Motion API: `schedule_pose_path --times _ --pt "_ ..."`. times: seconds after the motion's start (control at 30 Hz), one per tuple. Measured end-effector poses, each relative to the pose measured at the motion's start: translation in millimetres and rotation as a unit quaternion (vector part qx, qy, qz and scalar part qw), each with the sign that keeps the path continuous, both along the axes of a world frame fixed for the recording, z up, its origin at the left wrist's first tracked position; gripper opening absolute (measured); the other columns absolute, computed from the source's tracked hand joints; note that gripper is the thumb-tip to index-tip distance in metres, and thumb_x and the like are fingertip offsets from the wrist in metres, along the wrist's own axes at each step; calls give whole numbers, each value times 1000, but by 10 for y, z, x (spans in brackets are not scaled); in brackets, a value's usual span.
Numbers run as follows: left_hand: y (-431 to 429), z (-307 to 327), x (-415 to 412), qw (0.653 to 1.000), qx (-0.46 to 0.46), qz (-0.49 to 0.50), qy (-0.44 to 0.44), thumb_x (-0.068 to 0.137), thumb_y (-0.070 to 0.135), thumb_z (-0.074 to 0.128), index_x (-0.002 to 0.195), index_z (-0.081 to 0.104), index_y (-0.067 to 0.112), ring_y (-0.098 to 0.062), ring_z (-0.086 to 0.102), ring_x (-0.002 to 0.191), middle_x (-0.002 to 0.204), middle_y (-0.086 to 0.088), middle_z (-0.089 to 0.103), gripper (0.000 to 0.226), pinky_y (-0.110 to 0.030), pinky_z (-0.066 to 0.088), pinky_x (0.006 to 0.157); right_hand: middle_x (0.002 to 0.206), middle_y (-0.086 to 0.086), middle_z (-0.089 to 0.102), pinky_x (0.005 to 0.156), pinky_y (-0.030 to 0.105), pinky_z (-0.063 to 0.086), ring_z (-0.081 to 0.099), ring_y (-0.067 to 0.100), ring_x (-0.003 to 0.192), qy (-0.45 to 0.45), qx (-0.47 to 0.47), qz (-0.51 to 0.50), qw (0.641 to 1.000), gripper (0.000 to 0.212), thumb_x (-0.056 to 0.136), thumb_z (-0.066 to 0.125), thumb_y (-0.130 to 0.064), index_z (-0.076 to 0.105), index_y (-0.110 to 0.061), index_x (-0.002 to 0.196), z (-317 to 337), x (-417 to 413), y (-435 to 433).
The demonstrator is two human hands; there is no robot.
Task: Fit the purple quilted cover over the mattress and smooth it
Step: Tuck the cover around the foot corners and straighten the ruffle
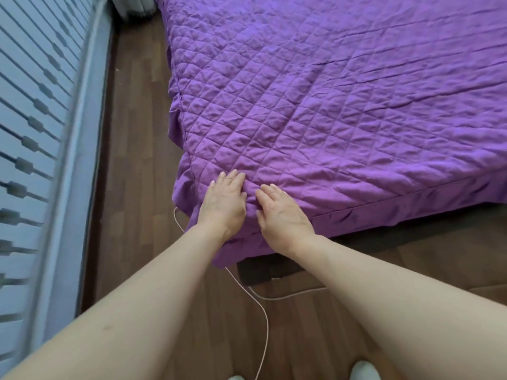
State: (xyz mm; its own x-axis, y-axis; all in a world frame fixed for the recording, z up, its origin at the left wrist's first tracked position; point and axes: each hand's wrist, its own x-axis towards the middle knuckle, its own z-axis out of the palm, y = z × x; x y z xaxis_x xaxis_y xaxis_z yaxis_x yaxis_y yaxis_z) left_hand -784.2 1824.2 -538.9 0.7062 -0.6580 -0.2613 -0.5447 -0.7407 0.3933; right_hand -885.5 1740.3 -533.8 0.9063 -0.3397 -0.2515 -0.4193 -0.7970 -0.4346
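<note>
Here the purple quilted cover (329,105) lies spread across the whole bed, wrinkled, its skirt hanging over the near edge and the left side. Brown wooden floor (142,187) runs beside and in front of the bed, with a pale striped panel (35,119) along its left. Both hands rest flat on the cover's near left corner, side by side. The left hand (223,201) is at the corner itself and the right hand (282,215) just beside it. Each grip is wide, fingers straight, holding nothing. A thin pale cable (263,311) trails across the floor below the corner.
</note>
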Motion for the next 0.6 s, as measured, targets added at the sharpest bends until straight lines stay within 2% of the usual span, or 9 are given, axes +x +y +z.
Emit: schedule_pose_path --times 0.33,0.47,0.6 --pt "236 843 -120 997 -40 43 51 98 23 41 146 29 11 -19 17 146 155 -6 27 51 -36 9 121 153 6 29 119 34 11 14 22 146 41 3 -32 999 47 99 36 -28 33 -10 142 826 94 135" --pt "347 1336 -106 991 -90 72 74 97 21 42 145 31 10 -21 24 144 153 -7 32 50 -40 17 119 151 7 32 117 34 14 15 23 145 16 26 -68 997 45 99 38 -28 36 -9 139 1322 151 266" --pt "484 1872 -57 975 -166 103 103 97 21 44 144 34 11 -18 30 141 151 -6 35 49 -33 22 118 153 6 29 116 30 13 14 21 146 -29 81 -100 991 49 100 38 -28 31 -8 144 1863 215 424"
